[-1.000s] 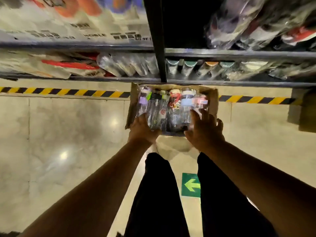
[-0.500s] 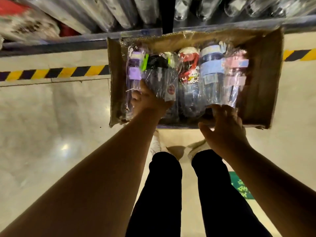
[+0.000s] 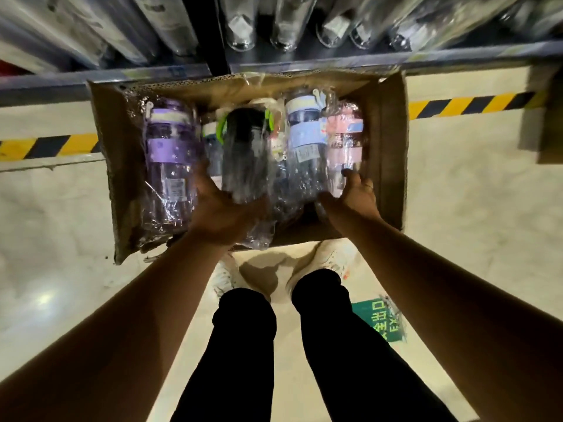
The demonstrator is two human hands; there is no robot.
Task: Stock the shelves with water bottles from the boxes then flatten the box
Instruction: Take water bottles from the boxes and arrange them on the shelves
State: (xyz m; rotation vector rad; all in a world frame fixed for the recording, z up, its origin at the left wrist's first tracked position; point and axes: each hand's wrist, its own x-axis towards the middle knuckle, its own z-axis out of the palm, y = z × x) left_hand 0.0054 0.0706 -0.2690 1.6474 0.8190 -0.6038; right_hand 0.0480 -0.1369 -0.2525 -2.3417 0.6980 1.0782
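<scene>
An open cardboard box (image 3: 388, 153) lies on the floor below the shelf edge (image 3: 152, 75). Several plastic-wrapped water bottles lie in it side by side: a purple one (image 3: 167, 153) at the left, a black one with a green strap (image 3: 243, 153) in the middle, a blue-banded one (image 3: 304, 138) and a pink one (image 3: 344, 141) at the right. My left hand (image 3: 222, 214) is wrapped around the lower end of the black bottle. My right hand (image 3: 353, 202) is inside the box with fingers spread, touching the base of the pink bottle.
The shelf above the box holds clear wrapped bottles (image 3: 280, 22) standing in a row. A black upright post (image 3: 213, 32) divides the shelf. Yellow-black hazard tape (image 3: 469, 103) runs along the floor. My legs and white shoes (image 3: 323, 263) stand just behind the box, beside a green floor sign (image 3: 380, 321).
The view has dropped closer to the box. My left hand shifted from the purple bottle's side to the black bottle and gripped it. My right hand moved from the front edge into the box.
</scene>
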